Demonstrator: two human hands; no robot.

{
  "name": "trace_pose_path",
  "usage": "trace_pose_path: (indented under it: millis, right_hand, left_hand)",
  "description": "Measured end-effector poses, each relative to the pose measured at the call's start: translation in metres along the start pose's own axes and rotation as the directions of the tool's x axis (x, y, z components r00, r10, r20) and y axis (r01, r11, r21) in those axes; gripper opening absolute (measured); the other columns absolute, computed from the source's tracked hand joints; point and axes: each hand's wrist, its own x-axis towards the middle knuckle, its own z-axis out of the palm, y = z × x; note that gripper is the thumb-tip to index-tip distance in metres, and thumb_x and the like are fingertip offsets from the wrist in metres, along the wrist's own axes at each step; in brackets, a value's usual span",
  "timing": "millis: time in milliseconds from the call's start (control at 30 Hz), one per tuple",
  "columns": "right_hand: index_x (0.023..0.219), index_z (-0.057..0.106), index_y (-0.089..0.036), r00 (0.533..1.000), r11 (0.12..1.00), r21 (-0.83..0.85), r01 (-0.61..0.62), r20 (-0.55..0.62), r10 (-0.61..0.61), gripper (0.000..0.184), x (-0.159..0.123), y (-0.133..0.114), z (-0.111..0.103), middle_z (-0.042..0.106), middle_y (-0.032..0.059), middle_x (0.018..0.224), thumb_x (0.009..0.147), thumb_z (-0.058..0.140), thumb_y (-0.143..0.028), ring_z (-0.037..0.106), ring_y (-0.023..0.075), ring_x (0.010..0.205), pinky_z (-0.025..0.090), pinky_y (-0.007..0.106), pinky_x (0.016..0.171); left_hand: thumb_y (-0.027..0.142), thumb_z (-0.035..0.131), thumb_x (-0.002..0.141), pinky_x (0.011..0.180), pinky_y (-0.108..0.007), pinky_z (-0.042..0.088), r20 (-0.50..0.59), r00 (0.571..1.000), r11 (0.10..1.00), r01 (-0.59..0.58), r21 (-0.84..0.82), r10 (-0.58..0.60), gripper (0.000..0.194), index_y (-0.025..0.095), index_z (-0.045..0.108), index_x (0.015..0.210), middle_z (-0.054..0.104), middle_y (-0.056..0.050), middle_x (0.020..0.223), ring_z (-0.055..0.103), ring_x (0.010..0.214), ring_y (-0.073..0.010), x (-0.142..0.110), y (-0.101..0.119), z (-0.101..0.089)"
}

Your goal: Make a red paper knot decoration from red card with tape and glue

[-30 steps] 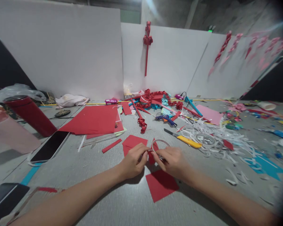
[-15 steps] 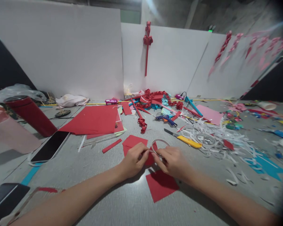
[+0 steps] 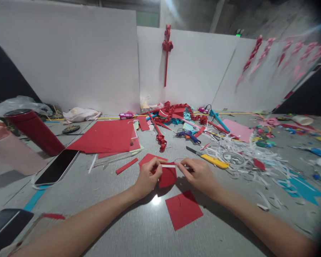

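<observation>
Thumb and fingers of my left hand [image 3: 149, 177] pinch a small piece of red paper [image 3: 168, 177] at its upper left. A white strip of tape [image 3: 168, 166] runs along the top edge of that paper. My right hand [image 3: 198, 175] is closed at the strip's right end, on a tape roll [image 3: 179, 160] that shows only as a thin, faint rim; most of it is hidden by the fingers. Below the hands a red paper square [image 3: 184, 210] lies flat on the table. More red paper [image 3: 152, 157] lies just behind my left hand.
A yellow utility knife [image 3: 214, 161] with its blade out lies beyond my right hand. White strip scraps [image 3: 246, 150] heap at right. A blue glue gun [image 3: 188, 135], red paper sheets [image 3: 104, 135], a phone [image 3: 57, 167] and a red flask [image 3: 36, 132] are around.
My hands have moved apart, the right one slightly rightward. The white strip on the paper's top edge now shows between them. The tape roll's ring has tilted nearly out of sight.
</observation>
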Motion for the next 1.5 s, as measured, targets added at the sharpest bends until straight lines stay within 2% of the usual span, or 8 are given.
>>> trace_pose_path:
  millis: [133,333,500,667,867,1033,1200,1500]
  right_hand:
    - [0.089,0.069,-0.022,0.997,0.994,0.087,-0.069,-0.014,0.070,0.023,-0.001,0.010,0.004,0.069,-0.0004,0.072,0.100,0.062,-0.040,0.061,0.0146,0.063,0.042,0.028,0.064]
    - [0.096,0.072,-0.022,0.991,0.972,0.202,-0.120,-0.035,0.130,0.023,-0.001,0.016,0.009,0.070,0.0001,0.075,0.097,0.066,-0.044,0.060,0.0138,0.061,0.046,0.026,0.061]
    - [0.100,0.075,-0.021,0.995,0.964,0.254,-0.080,-0.040,0.093,0.026,0.000,0.020,0.010,0.071,0.0011,0.073,0.096,0.067,-0.045,0.060,0.0133,0.058,0.048,0.025,0.057]
    - [0.097,0.076,-0.022,0.994,0.962,0.272,-0.029,-0.089,0.055,0.021,-0.002,0.020,0.012,0.078,0.0034,0.086,0.096,0.068,-0.041,0.066,0.0138,0.062,0.053,0.025,0.061]
    - [0.099,0.075,-0.022,0.989,0.974,0.227,0.024,-0.146,0.009,0.016,-0.003,0.017,0.012,0.079,0.0047,0.092,0.096,0.069,-0.036,0.072,0.0166,0.071,0.058,0.028,0.072]
    - [0.102,0.074,-0.022,0.990,0.977,0.203,0.062,-0.140,-0.033,0.014,-0.005,0.013,0.010,0.080,0.0052,0.095,0.097,0.069,-0.033,0.074,0.0175,0.076,0.059,0.030,0.076]
    - [0.106,0.073,-0.021,0.977,0.974,0.156,0.165,-0.162,-0.140,0.012,-0.007,0.009,0.009,0.080,0.0062,0.097,0.097,0.068,-0.029,0.076,0.0199,0.086,0.059,0.033,0.081]
    - [0.104,0.071,-0.020,0.953,0.958,0.129,0.256,-0.200,-0.228,0.009,-0.005,-0.008,0.001,0.079,0.0064,0.092,0.095,0.071,-0.023,0.074,0.0187,0.077,0.057,0.032,0.073]
  left_hand:
    - [0.034,0.050,0.101,0.077,-0.028,0.048,0.008,0.999,0.992,0.045,-0.120,-0.044,0.026,0.021,0.046,0.078,0.074,-0.009,0.111,0.067,0.090,-0.0181,0.000,0.000,-0.002]
    - [0.039,0.053,0.100,0.081,-0.030,0.048,0.042,0.997,0.983,0.065,-0.174,-0.059,0.030,0.021,0.045,0.077,0.075,-0.011,0.112,0.067,0.096,-0.0209,0.002,0.002,-0.005]
    - [0.046,0.055,0.099,0.073,-0.027,0.047,0.057,0.993,0.964,0.114,-0.239,-0.104,0.033,0.020,0.046,0.080,0.072,-0.008,0.105,0.063,0.084,-0.0170,0.001,0.000,-0.004]
    - [0.049,0.054,0.099,0.064,-0.023,0.041,0.028,0.993,0.968,0.122,-0.221,-0.119,0.035,0.020,0.046,0.080,0.055,0.003,0.075,0.049,0.067,-0.0118,0.002,-0.001,-0.001]
    - [0.051,0.053,0.099,0.062,-0.022,0.042,0.051,0.974,0.940,0.228,-0.252,-0.223,0.033,0.021,0.047,0.088,0.053,0.004,0.076,0.052,0.067,-0.0114,0.002,0.004,0.004]
    - [0.041,0.071,0.089,0.067,-0.026,0.050,0.154,0.956,0.905,0.288,-0.312,-0.251,0.038,0.023,0.046,0.110,0.066,0.000,0.092,0.067,0.076,-0.0157,-0.001,0.006,0.009]
    - [0.026,0.061,0.093,0.073,-0.027,0.051,0.059,0.973,0.960,0.229,-0.159,-0.222,0.023,0.019,0.057,0.115,0.068,-0.005,0.104,0.066,0.082,-0.0154,0.002,-0.002,0.010]
    - [0.017,0.056,0.091,0.068,-0.026,0.049,0.014,0.979,0.974,0.205,-0.091,-0.205,0.018,0.018,0.061,0.109,0.071,-0.003,0.089,0.065,0.077,-0.0159,0.003,-0.004,0.010]
